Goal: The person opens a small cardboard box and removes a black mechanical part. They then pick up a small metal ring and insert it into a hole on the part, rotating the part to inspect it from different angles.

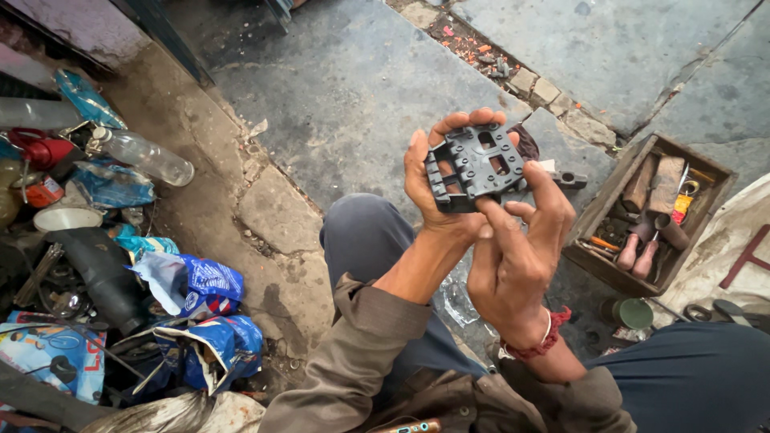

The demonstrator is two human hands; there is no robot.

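A black plastic bicycle pedal with studs and cut-out slots is held up in front of me. My left hand wraps around its left side and back, fingers curled over the top edge. My right hand comes up from below, its index finger and thumb touching the pedal's right and lower edge. A red thread bracelet sits on the right wrist. My knees in dark trousers lie beneath both hands.
A wooden toolbox with hammers and small tools sits at the right on the stone floor. A wrench lies behind the pedal. At the left are a plastic bottle, blue bags and black tubes. A green tin stands near my right knee.
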